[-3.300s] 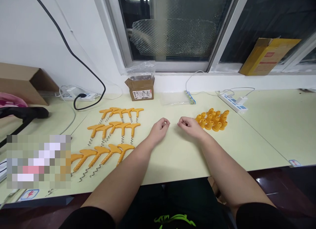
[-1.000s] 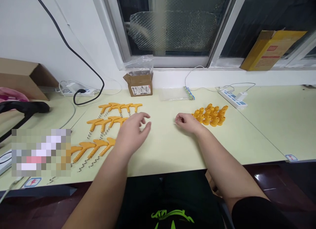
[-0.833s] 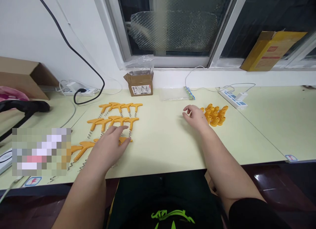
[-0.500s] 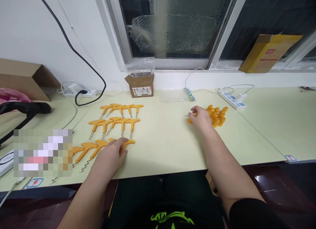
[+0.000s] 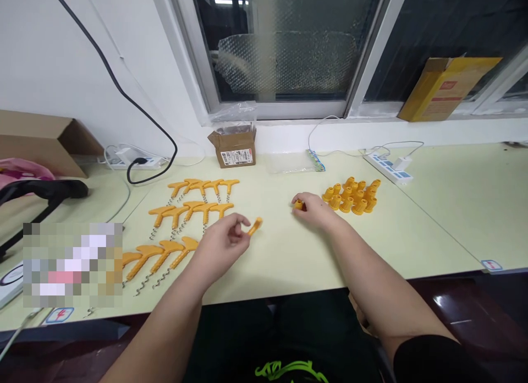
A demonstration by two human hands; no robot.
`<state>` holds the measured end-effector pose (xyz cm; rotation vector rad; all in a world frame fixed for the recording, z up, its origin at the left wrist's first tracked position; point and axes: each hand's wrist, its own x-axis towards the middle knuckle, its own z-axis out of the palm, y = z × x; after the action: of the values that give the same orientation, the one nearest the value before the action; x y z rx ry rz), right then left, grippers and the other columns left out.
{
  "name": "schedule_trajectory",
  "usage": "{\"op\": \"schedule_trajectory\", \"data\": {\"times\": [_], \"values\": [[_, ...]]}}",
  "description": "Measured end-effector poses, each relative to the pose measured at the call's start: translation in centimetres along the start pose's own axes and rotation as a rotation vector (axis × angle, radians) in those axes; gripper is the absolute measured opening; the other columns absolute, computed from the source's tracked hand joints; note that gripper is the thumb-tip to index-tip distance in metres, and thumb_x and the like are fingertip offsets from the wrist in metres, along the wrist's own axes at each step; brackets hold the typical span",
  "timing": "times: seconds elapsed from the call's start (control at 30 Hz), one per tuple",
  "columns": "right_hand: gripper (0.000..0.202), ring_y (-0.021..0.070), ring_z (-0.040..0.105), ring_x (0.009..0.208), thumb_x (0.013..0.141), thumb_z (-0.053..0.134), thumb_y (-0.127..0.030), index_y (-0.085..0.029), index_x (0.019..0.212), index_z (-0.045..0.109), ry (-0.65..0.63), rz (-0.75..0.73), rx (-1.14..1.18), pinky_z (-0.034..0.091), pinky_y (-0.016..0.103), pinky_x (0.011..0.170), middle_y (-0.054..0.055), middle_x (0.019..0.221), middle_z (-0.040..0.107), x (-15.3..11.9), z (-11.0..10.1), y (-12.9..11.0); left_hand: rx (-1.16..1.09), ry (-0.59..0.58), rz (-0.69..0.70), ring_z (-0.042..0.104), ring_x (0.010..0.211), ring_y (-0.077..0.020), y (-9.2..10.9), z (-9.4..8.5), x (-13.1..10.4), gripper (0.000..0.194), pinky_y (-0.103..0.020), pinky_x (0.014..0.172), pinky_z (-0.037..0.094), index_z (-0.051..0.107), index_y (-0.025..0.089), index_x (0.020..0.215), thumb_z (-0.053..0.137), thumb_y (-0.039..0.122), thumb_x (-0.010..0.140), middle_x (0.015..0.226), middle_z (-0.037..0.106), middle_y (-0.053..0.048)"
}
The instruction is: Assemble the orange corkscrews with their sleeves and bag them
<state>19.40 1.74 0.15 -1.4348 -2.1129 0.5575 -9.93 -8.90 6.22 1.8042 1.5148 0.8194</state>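
Note:
My left hand point(image 5: 226, 239) grips a yellow T-shaped corkscrew handle point(image 5: 256, 226), whose end sticks out to the right of the fingers. Its metal spiral is not visible. My right hand point(image 5: 314, 209) is closed round a yellow cone-shaped cap point(image 5: 298, 206), just left of a cluster of similar yellow caps point(image 5: 347, 204) standing on the table. On the left, yellow-handled corkscrews with metal spirals lie in three rows: a back row point(image 5: 198, 186), a middle row point(image 5: 175, 213) and a front row point(image 5: 165, 251), the last beside my left forearm.
Along the wall stand a small cardboard box point(image 5: 238, 149), a clear plastic bag point(image 5: 289, 162) and a white power strip point(image 5: 388, 168). A black cable point(image 5: 119, 88) hangs at the left, near a black stand point(image 5: 49, 190) and a larger cardboard box point(image 5: 39, 138).
My left hand has lifted a corkscrew from the front row's right end and moved right. My right hand has drawn left from the cluster with one cap.

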Motion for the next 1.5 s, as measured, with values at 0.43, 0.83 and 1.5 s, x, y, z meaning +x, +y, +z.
{"op": "schedule_trajectory", "data": {"times": [0.43, 0.83, 1.5], "values": [[0.082, 0.0131, 0.059, 0.07, 0.077, 0.081, -0.047, -0.021, 0.144, 0.041, 0.064, 0.101, 0.44, 0.051, 0.03, 0.067, 0.005, 0.111, 0.064, 1.5, 3.0, -0.2, -1.042, -0.054, -0.058, 0.072, 0.077, -0.0132, -0.8, 7.1, 13.1, 0.042, -0.027, 0.082, 0.053, 0.056, 0.018, 0.095, 0.086, 0.022, 0.066, 0.081, 0.059, 0.005], [0.042, 0.0142, 0.061, 0.069, 0.081, 0.078, -0.054, -0.023, 0.104, 0.062, 0.252, -0.076, 0.982, 0.054, 0.031, 0.066, 0.001, 0.084, 0.066, 1.6, 2.7, -2.7, -1.083, -0.192, -0.06, 0.07, 0.076, -0.0143, -1.7, 7.1, 12.1, 0.042, -0.027, 0.074, 0.055, 0.055, 0.019, 0.096, 0.087, 0.035, 0.072, 0.085, 0.066, 0.0], [0.041, 0.0145, 0.067, 0.075, 0.079, 0.08, -0.056, -0.022, 0.095, 0.065, 0.561, -0.088, 0.85, 0.064, 0.034, 0.073, 0.002, 0.086, 0.069, 3.7, 0.4, -2.6, -0.337, -0.188, 0.158, 0.068, 0.095, -0.0216, -4.3, 9.3, 12.6, 0.037, -0.039, 0.093, 0.054, 0.068, 0.018, 0.1, 0.085, 0.036, 0.072, 0.104, 0.073, -0.008]]}}
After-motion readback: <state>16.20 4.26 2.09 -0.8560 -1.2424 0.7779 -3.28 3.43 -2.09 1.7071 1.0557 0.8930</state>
